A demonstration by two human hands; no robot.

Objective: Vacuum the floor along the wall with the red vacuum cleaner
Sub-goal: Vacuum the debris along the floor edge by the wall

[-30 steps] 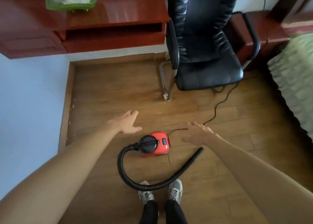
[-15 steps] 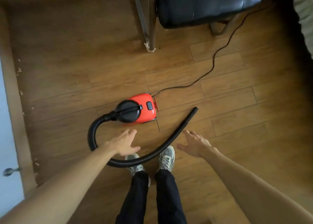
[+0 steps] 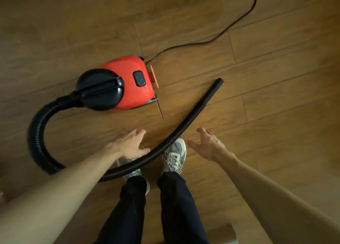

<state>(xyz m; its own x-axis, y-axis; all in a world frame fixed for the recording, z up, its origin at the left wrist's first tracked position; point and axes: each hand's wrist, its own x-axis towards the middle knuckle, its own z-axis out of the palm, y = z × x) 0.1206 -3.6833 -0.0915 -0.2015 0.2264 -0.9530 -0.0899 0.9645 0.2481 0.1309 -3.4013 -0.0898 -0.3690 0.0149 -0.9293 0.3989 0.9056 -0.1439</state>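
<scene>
The red vacuum cleaner [image 3: 127,81] with a black round front sits on the wooden floor [image 3: 276,96] ahead of me. Its black ribbed hose [image 3: 36,133] loops left from the body, runs across my shoes, and ends in a smooth nozzle tip [image 3: 219,82] lying on the floor at the right. My left hand [image 3: 128,145] hovers with straight fingers just left of the hose, above my left shoe. My right hand [image 3: 207,146] hangs spread with relaxed fingers to the right of the hose. Neither hand holds anything.
A thin black power cord [image 3: 235,22] runs from the back of the vacuum cleaner toward the upper right. My two grey shoes [image 3: 174,155] and dark trouser legs stand under the hose. No wall shows in this view.
My view has tilted down and closer to the floor; the chair and wall have left the view. Both hands have dropped nearer to the hose, on either side of it.
</scene>
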